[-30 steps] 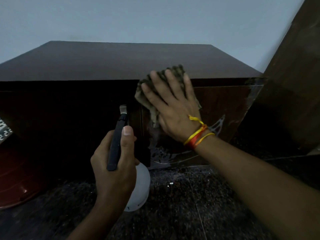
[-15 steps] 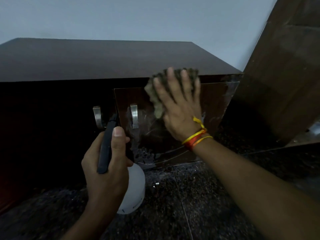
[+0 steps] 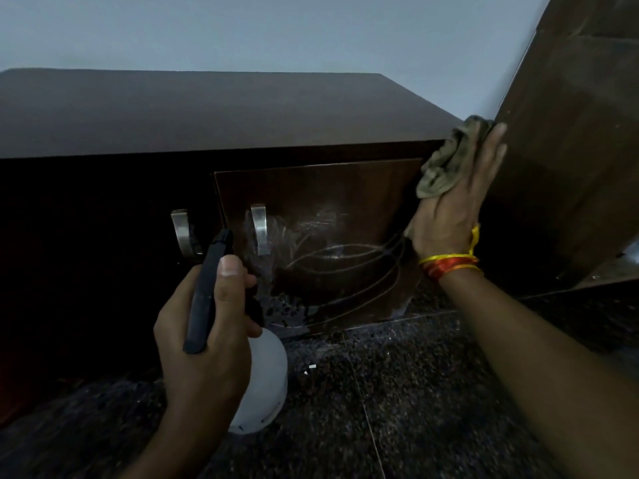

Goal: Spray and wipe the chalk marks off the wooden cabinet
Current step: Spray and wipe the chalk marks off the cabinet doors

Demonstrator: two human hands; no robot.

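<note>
A low dark wooden cabinet fills the middle of the head view. Its right door carries white chalk marks, smeared and wet around the metal handle. My right hand presses an olive cloth flat against the cabinet's upper right corner, past the door's right edge. My left hand grips a white spray bottle by its black trigger head, nozzle pointing at the door's lower left.
A second metal handle sits on the dark left door. A tall brown wooden panel rises right beside my right hand. The floor is dark speckled stone. A pale wall stands behind the cabinet.
My right hand has swept the cloth from the door's upper middle to the cabinet's upper right corner, uncovering the chalk marks. The bottle hand has stayed in front of the door.
</note>
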